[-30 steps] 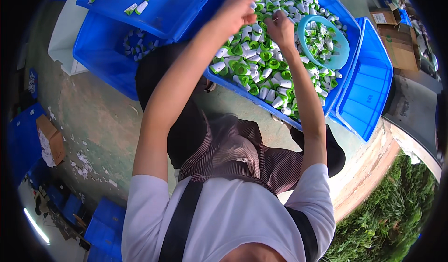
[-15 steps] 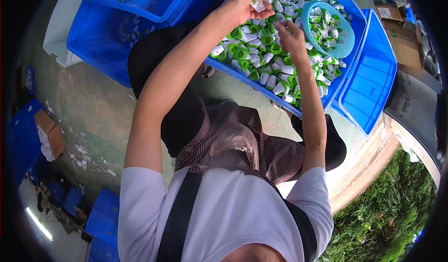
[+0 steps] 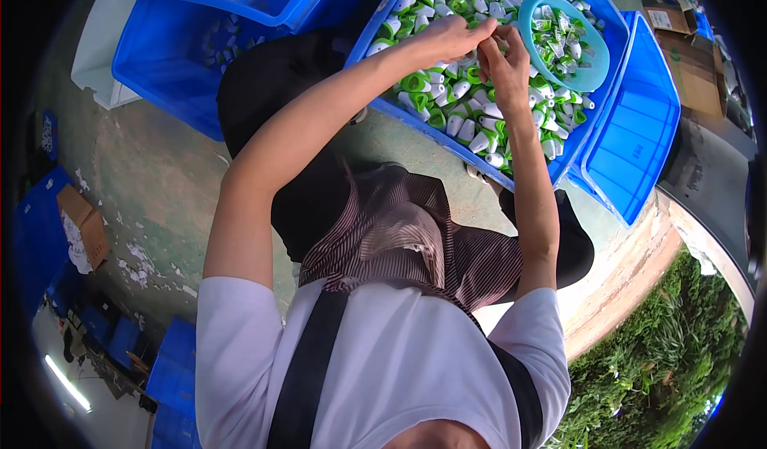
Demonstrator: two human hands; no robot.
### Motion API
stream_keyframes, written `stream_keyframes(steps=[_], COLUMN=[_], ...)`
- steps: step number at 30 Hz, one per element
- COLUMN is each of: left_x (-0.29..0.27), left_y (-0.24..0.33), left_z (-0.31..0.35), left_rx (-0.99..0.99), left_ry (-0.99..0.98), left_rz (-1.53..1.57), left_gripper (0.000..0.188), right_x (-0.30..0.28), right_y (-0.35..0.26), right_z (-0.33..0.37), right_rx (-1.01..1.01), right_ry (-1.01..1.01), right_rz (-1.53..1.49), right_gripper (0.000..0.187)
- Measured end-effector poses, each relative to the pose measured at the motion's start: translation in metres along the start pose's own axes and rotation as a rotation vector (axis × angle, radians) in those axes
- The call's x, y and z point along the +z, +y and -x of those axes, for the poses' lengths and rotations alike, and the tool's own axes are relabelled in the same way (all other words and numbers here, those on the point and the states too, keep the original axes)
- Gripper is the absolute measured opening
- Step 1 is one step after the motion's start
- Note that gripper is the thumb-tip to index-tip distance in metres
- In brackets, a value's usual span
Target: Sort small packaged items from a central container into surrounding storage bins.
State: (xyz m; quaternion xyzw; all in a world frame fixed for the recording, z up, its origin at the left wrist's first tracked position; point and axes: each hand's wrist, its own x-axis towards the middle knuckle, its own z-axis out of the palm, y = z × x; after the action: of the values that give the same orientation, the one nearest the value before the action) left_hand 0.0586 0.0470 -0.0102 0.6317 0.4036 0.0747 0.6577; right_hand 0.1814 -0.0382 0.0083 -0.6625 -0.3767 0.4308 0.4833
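My left hand (image 3: 454, 38) and my right hand (image 3: 506, 64) meet fingertip to fingertip above a heap of small white-and-green plastic parts (image 3: 459, 89). The left fingers are pinched together and point toward the right hand. Curled inward, the right fingers touch or nearly touch the left fingertips. Whatever lies between the fingers is hidden. The parts fill a large blue bin (image 3: 473, 161). On the heap, just right of my hands, rests a light-blue round basket (image 3: 593, 72) holding small clear and green pieces (image 3: 557, 37).
At upper left stands another blue bin (image 3: 164, 81) with small pieces inside, and a blue tray (image 3: 232, 5) sits over it with a few parts. A blue crate (image 3: 635, 141) leans along the right side. Cardboard boxes (image 3: 691, 73) stand beyond it.
My left hand has moved right and down to meet my right hand. The small clear piece seen in the left hand earlier is now out of sight. The right hand has shifted slightly.
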Motion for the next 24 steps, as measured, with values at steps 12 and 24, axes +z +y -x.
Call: stream_keyframes(steps=[12, 24], left_x=[-0.025, -0.013], left_y=[0.009, -0.004], left_z=[-0.006, -0.002], left_rx=[-0.056, -0.090], left_ry=[0.145, 0.061], left_rz=[0.483, 0.109], left_gripper=[0.042, 0.041], right_x=[-0.031, -0.034], right_y=[-0.004, 0.014], right_z=[0.010, -0.001], right_rx=[0.206, -0.548], right_ry=[-0.185, -0.419], right_rz=[0.088, 1.270], right_gripper=[0.016, 0.017])
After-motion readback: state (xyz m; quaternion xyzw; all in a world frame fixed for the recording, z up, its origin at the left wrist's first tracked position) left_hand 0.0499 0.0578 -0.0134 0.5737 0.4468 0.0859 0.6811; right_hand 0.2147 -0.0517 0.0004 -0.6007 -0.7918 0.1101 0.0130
